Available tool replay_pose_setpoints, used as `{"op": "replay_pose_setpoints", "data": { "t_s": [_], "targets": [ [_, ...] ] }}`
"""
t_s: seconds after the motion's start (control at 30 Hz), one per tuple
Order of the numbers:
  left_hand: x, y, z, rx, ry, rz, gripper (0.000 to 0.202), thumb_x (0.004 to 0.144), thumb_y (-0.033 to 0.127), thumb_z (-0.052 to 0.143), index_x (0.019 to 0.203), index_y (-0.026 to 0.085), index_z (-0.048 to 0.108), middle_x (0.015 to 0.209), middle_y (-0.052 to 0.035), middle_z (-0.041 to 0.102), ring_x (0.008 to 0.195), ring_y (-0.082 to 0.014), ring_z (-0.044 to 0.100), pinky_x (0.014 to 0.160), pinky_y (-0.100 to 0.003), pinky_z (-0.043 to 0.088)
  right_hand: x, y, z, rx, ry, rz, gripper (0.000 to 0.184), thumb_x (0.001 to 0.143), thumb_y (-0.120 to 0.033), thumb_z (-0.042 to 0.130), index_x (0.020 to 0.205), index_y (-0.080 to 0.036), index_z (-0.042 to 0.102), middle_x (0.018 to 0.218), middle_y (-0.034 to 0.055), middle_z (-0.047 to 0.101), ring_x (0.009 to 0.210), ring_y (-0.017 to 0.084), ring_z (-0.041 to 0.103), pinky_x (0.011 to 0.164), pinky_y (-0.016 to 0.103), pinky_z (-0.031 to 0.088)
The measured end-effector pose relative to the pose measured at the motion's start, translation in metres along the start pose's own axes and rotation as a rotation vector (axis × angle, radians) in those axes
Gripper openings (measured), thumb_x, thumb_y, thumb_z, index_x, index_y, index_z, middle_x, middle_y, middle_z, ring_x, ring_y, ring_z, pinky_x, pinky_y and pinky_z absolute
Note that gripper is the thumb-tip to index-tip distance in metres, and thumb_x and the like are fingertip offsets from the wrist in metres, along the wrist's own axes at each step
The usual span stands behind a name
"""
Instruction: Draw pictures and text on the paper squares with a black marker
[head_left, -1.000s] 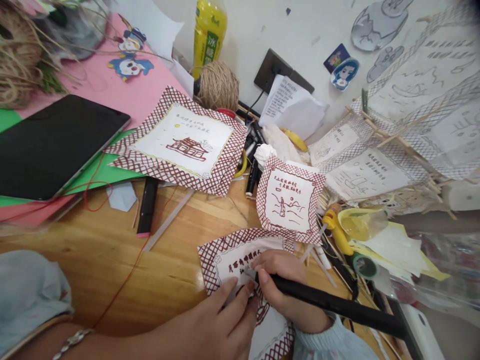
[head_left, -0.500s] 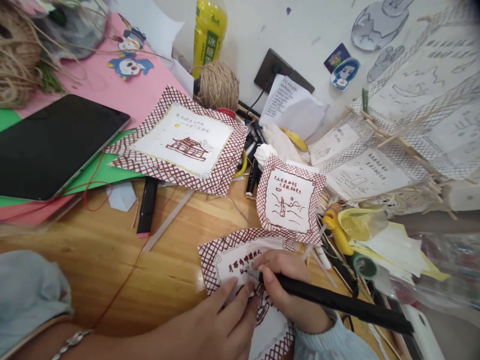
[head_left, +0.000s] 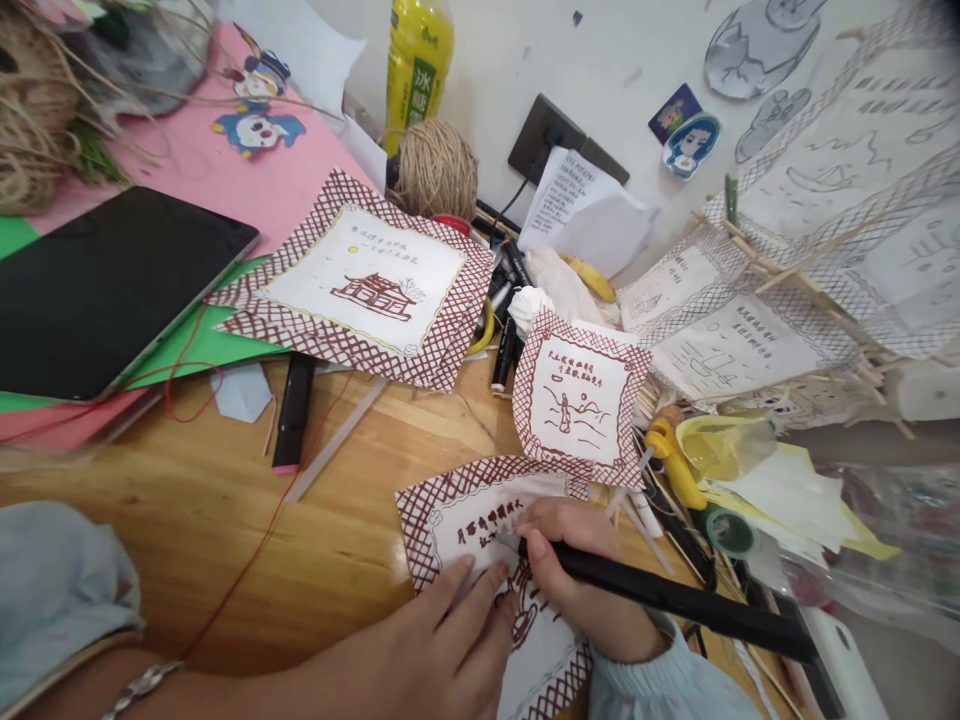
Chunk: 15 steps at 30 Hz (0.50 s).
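My right hand [head_left: 581, 575] grips a long black marker [head_left: 675, 598] with its tip on a white paper sheet [head_left: 469, 512] that has a dark red lattice border and red writing. My left hand [head_left: 442, 650] lies flat on the lower part of that same sheet, fingers stretched out beside the marker tip. The sheet rests on the wooden table [head_left: 225, 520] close to my body. A bracelet [head_left: 142, 685] sits on my left wrist.
Two more lattice-bordered drawings [head_left: 360, 285] [head_left: 579, 400] lie further back. A black tablet [head_left: 105, 285] rests on green and pink paper at the left. A twine ball [head_left: 436, 172], yellow bottle [head_left: 418, 60], loose markers [head_left: 291, 412] and a stick-and-paper frame [head_left: 817, 260] crowd the back and right.
My right hand and the marker have shifted slightly along the line of writing. My left hand stays flat on the sheet.
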<state>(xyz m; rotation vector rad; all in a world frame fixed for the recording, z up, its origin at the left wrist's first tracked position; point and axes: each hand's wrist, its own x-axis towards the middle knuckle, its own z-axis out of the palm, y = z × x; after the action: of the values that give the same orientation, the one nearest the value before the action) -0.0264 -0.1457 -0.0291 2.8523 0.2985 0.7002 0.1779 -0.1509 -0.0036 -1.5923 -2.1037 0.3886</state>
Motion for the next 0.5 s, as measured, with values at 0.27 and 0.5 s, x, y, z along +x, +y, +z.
{"op": "replay_pose_setpoints", "data": {
  "t_s": [0.27, 0.5],
  "targets": [
    [0.0006, -0.0025, 0.0004, 0.003, -0.004, 0.025, 0.037, 0.089, 0.035, 0.053, 0.113, 0.011, 0.068, 0.124, -0.0115, 0.065, 0.118, -0.0291, 0.054, 0.102, -0.042, 0.036, 0.0032, -0.0014, -0.0002, 0.032, 0.024, -0.018, 0.037, 0.096, -0.034, 0.044, 0.064, -0.021, 0.058, 0.061, 0.0012, 0.063, 0.059, 0.015, 0.06, 0.059, 0.026, 0.051],
    [0.0003, -0.0024, -0.0018, -0.012, -0.001, 0.028, 0.035, 0.089, 0.036, 0.054, 0.109, 0.013, 0.07, 0.123, -0.0112, 0.066, 0.118, -0.0289, 0.054, 0.102, -0.043, 0.036, 0.0019, -0.0028, -0.0005, 0.027, 0.052, 0.011, 0.033, 0.094, -0.028, 0.043, 0.066, -0.021, 0.058, 0.062, 0.0019, 0.065, 0.061, 0.016, 0.062, 0.061, 0.028, 0.052]
  ]
}}
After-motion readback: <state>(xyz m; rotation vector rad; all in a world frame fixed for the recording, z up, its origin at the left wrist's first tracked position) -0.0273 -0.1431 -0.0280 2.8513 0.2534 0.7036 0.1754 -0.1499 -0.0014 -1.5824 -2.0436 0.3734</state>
